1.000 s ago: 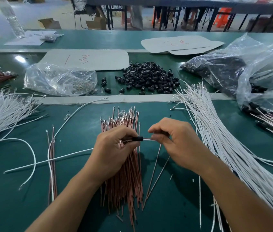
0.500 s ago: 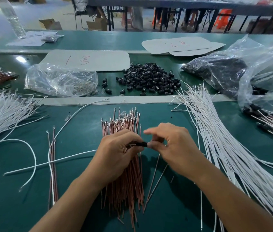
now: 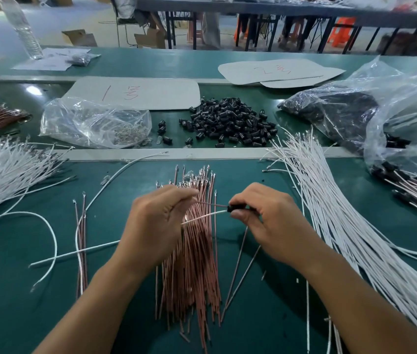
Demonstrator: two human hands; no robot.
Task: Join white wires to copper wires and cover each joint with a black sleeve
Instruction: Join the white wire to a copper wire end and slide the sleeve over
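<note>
The right hand (image 3: 266, 222) has its grip clamped on a black sleeve (image 3: 235, 207). The left hand (image 3: 158, 221) pinches a copper wire (image 3: 212, 204) and a white wire (image 3: 202, 217), both running into that sleeve. All are held just above the copper bundle (image 3: 192, 272) on the green surface (image 3: 23, 315). Right of the bundle lies a white-wire pile (image 3: 342, 226), and beyond it are loose sleeves (image 3: 227, 123).

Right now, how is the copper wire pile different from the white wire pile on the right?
The copper pile is pinkish and in the middle; the white pile is white and farther right. The copper wires look shorter; the white ones run out of view. Both lie loose on the green table.
</note>
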